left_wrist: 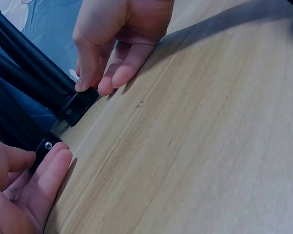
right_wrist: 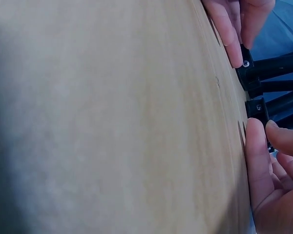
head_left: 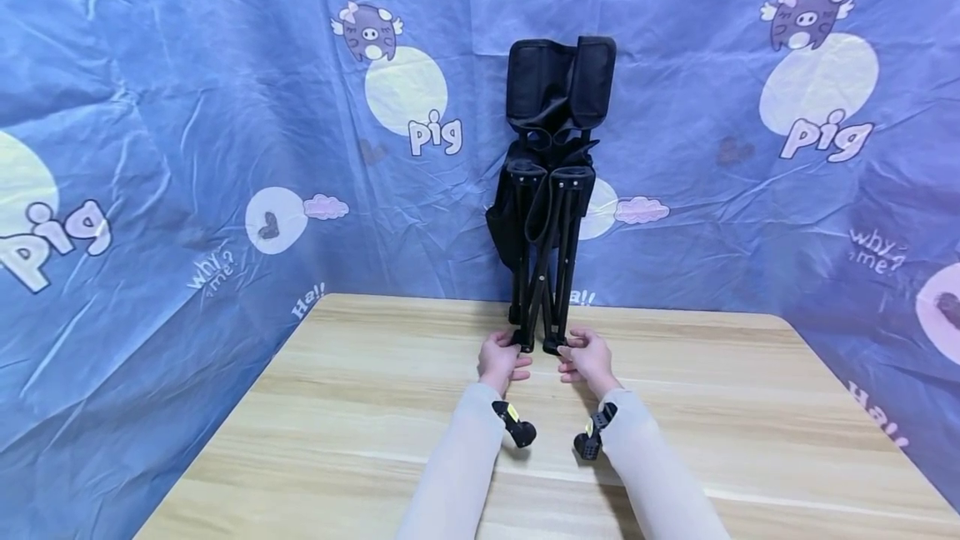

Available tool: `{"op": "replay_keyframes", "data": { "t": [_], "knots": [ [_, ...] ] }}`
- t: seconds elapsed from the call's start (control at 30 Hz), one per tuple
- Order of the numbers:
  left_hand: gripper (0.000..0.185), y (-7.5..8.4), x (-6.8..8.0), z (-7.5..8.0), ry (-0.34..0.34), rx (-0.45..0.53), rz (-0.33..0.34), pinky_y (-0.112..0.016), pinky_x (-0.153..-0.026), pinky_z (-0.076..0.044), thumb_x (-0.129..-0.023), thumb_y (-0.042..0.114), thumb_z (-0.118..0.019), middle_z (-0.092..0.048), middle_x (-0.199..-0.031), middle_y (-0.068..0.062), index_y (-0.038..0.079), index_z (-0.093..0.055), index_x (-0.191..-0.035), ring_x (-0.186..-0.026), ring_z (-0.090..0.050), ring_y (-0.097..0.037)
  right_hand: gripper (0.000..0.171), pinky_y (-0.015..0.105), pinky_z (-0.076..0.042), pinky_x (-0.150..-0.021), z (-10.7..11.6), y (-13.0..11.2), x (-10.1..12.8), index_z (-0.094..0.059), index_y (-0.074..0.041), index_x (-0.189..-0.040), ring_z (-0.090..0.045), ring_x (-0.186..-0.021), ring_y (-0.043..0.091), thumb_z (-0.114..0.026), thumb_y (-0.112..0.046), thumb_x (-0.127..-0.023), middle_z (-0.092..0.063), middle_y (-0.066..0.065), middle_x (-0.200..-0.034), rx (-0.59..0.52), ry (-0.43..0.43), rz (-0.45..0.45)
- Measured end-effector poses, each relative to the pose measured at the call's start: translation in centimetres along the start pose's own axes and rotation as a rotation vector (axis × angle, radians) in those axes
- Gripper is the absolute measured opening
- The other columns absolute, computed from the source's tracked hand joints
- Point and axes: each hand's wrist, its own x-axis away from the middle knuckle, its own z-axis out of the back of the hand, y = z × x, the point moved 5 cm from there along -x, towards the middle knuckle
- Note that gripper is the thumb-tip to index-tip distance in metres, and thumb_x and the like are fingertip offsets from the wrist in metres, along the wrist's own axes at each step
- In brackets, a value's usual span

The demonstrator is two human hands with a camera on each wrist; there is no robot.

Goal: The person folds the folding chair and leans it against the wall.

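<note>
A black folding chair (head_left: 542,190), collapsed into a tall bundle of cloth and thin legs, stands upright at the back of the wooden table. My left hand (head_left: 501,361) holds the plastic foot of its left front leg, thumb on one side and fingers low by the tabletop. The right hand (head_left: 588,357) pinches the right front foot (right_wrist: 257,108) between thumb and fingers. In the left wrist view, screws show on the two black feet (left_wrist: 78,108), which sit close together. The rear legs are partly hidden behind the front ones.
A blue cloth backdrop (head_left: 420,232) printed with pigs and words hangs behind and at both sides of the table (head_left: 360,407). The upper chair leans close to this cloth. Small black cameras (head_left: 517,425) are strapped at both wrists, over light sleeves.
</note>
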Motion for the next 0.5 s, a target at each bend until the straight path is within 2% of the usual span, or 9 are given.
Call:
{"op": "replay_keyframes", "data": {
  "t": [0.27,0.5],
  "knots": [
    [0.049,-0.2,0.1,-0.3,-0.057,0.062,-0.012,-0.037,-0.061,-0.062,-0.093,-0.011,-0.052,-0.054,-0.134,-0.030,-0.010,-0.042,-0.140,-0.088,-0.072,-0.037,0.051,0.030,-0.060,-0.054,1.1,0.4,0.1,-0.036,0.010,-0.143,-0.066,-0.060,0.013,-0.053,0.007,-0.095,-0.044,0.035,-0.138,-0.034,-0.050,-0.009],
    [0.054,-0.1,-0.1,0.0,-0.107,0.110,-0.036,-0.036,-0.076,-0.061,-0.088,-0.012,-0.052,-0.052,-0.129,-0.031,-0.011,-0.041,-0.141,-0.096,-0.068,-0.034,0.056,0.033,-0.062,-0.072,1.6,0.4,0.4,-0.025,0.012,-0.148,-0.070,-0.078,0.017,-0.047,0.006,-0.097,-0.035,0.040,-0.145,-0.157,-0.172,-0.007]
  ]
}}
